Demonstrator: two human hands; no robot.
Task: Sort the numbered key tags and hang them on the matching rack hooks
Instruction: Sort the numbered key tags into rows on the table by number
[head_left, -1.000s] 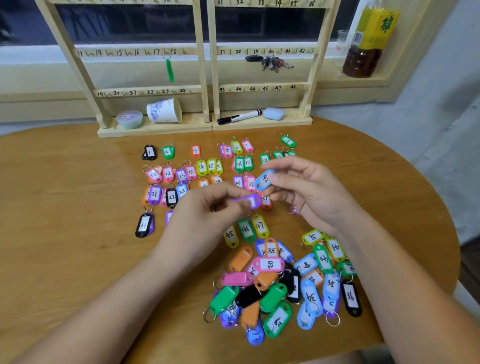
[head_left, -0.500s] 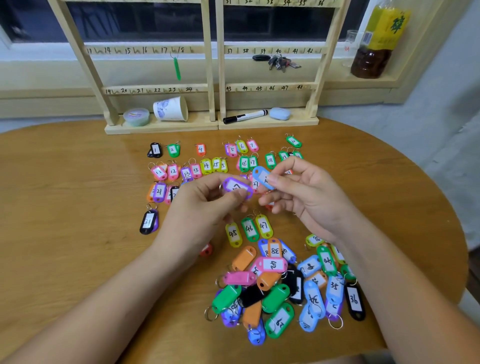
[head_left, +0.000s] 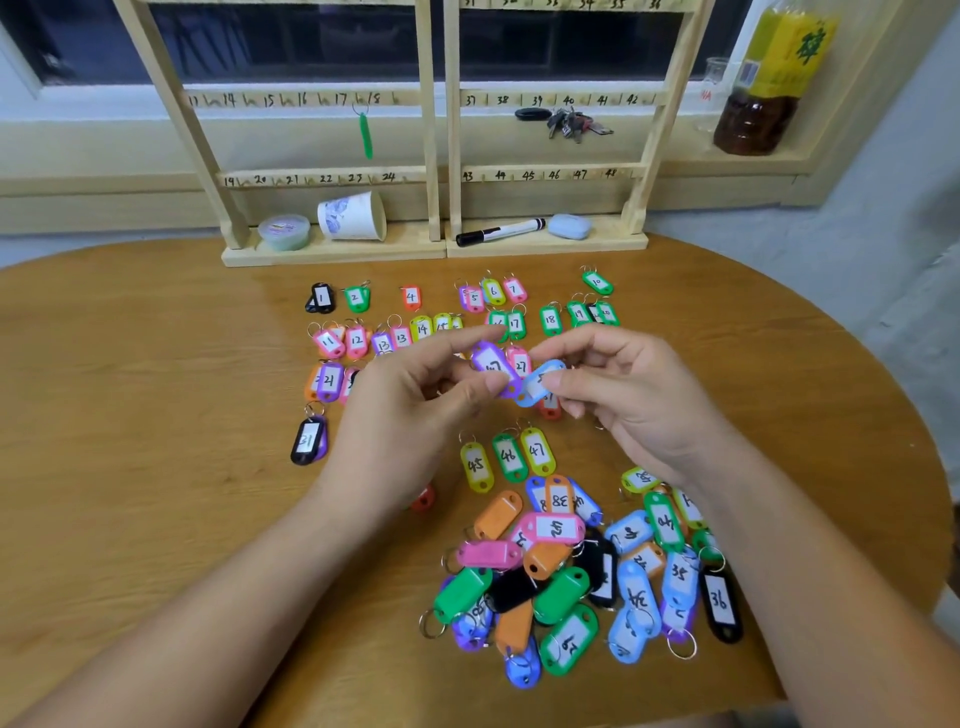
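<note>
The counter carries the numbered rack at its far edge and a tag pile toward its near edge. Over the middle, the left grip pinches a purple tag, the right grip a blue tag.

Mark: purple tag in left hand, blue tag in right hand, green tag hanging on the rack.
purple tag (head_left: 491, 362): head view, on its white label.
blue tag (head_left: 534, 387): head view, middle of its body.
green tag (head_left: 367, 136): head view, middle of its hanging body.
</note>
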